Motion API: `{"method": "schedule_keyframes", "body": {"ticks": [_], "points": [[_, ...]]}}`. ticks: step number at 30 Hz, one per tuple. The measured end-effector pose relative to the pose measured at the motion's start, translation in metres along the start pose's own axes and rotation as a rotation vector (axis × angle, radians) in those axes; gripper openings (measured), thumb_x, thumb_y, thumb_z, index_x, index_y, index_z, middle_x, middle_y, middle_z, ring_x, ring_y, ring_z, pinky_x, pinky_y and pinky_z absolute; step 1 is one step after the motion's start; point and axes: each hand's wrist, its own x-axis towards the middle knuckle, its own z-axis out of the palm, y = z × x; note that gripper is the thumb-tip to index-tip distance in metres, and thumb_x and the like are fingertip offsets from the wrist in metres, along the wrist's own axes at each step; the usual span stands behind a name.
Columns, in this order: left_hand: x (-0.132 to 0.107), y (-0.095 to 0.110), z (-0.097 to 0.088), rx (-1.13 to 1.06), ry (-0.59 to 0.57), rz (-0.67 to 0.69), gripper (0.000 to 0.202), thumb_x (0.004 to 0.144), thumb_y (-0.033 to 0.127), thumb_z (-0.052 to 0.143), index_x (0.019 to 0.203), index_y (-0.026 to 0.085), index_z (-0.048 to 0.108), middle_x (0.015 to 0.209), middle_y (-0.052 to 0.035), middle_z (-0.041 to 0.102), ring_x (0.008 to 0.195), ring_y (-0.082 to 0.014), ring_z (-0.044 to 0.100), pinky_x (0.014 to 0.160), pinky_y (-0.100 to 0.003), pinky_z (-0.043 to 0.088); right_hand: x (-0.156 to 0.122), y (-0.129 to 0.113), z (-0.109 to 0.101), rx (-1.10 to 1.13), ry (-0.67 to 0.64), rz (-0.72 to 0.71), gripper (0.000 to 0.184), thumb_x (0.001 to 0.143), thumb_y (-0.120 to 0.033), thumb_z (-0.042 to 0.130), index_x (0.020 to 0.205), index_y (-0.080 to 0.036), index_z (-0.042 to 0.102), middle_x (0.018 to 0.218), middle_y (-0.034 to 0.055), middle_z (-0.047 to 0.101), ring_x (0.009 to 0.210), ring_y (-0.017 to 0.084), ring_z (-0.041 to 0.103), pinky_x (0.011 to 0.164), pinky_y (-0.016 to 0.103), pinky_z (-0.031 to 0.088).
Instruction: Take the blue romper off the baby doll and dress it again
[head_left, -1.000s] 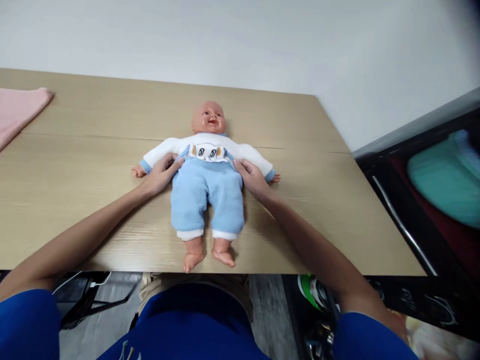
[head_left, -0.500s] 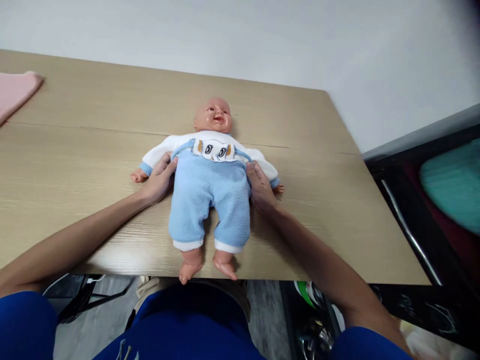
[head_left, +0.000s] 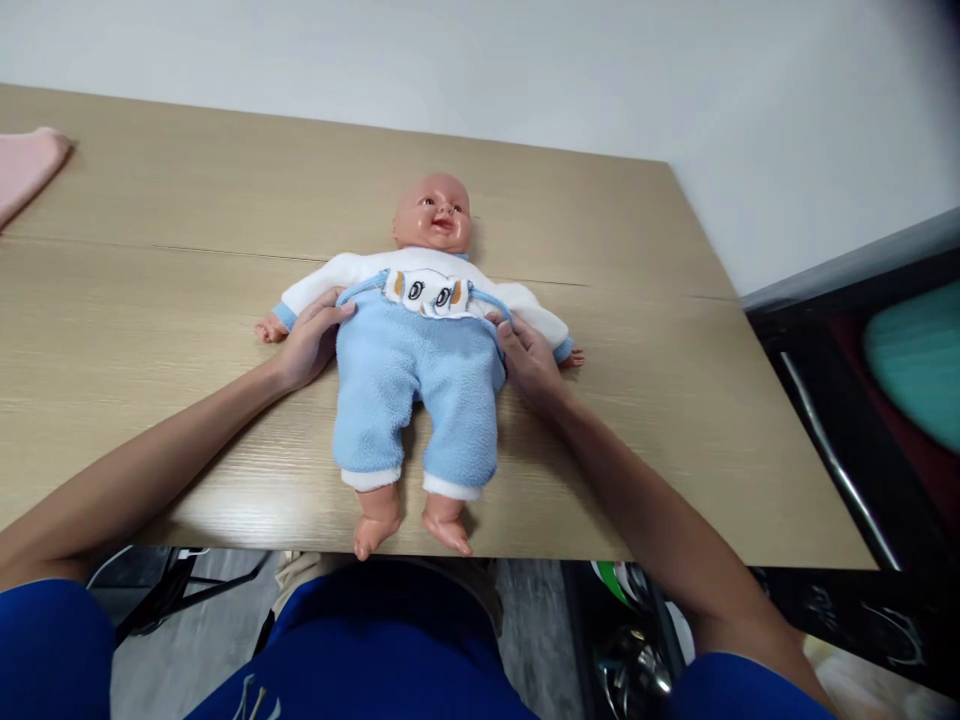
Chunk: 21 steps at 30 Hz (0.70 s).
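A baby doll (head_left: 442, 235) lies on its back with its head away from me and its bare feet at the near table edge. It wears a white long-sleeved top (head_left: 322, 282) and light blue fleece trousers (head_left: 416, 380), whose front has an animal face and blue trim at the top. On the left side of the waist, my left hand (head_left: 310, 342) is closed on the trousers, thumb on top and fingers partly hidden beneath. My right hand (head_left: 531, 362) pinches the opposite side of the waistband, with the blue trim by its fingertips.
The doll rests on a wooden table (head_left: 187, 310) set against a white wall. Pink cloth (head_left: 30, 170) lies at the far left. Beyond the right edge stand a dark frame and a teal object (head_left: 919, 365). Shiny metal items (head_left: 637, 670) sit below the table.
My hands have moved slightly apart, drawing the waistband wider. The doll's arms are a little more spread. The view has shifted slightly.
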Motion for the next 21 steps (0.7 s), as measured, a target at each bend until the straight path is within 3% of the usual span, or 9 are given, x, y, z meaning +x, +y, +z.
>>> {"method": "schedule_keyframes", "body": {"ticks": [4,9,13,16,21], "points": [[-0.002,0.000,0.001,0.015,-0.003,0.037,0.054,0.089,0.069,0.096,0.103,0.025,0.069,0.094,-0.0045,0.068,0.091,-0.0266,0.068,0.079,-0.040,0.056,-0.007,-0.009,-0.006,-0.065,-0.113,-0.024,0.059,0.086,-0.082,0.093,0.109,-0.029,0.084,0.109,0.0049,0.081,0.113,0.031,0.075,0.111,0.048,0.063],[-0.002,0.001,0.003,0.052,0.010,0.060,0.058,0.091,0.075,0.095,0.104,0.026,0.067,0.090,-0.0008,0.062,0.081,-0.0204,0.060,0.073,-0.035,0.050,-0.006,-0.007,0.006,0.145,0.025,-0.003,0.061,0.088,-0.086,0.088,0.119,-0.035,0.079,0.124,0.0044,0.084,0.129,0.033,0.076,0.121,0.053,0.062],[0.000,0.001,0.001,0.060,0.009,0.067,0.056,0.091,0.073,0.096,0.105,0.026,0.069,0.094,-0.0016,0.063,0.084,-0.0203,0.058,0.074,-0.034,0.048,-0.002,-0.008,0.016,0.214,0.036,0.059,0.064,0.084,-0.085,0.090,0.122,-0.035,0.075,0.129,0.0052,0.085,0.135,0.034,0.076,0.123,0.057,0.061],[0.000,0.000,0.001,0.064,0.004,0.056,0.054,0.090,0.071,0.095,0.102,0.025,0.069,0.092,-0.0022,0.063,0.084,-0.0213,0.057,0.073,-0.035,0.048,-0.002,-0.011,0.016,0.191,0.035,0.069,0.061,0.084,-0.080,0.091,0.119,-0.034,0.074,0.127,0.0056,0.085,0.132,0.035,0.076,0.121,0.057,0.062],[-0.002,0.000,0.006,-0.024,0.053,0.081,0.053,0.090,0.069,0.093,0.093,0.027,0.061,0.086,-0.0013,0.055,0.079,-0.0217,0.053,0.069,-0.036,0.045,-0.001,-0.009,0.010,0.138,0.075,-0.052,0.043,0.091,-0.069,0.086,0.107,-0.032,0.071,0.118,0.0047,0.082,0.122,0.033,0.076,0.118,0.053,0.061]]}}
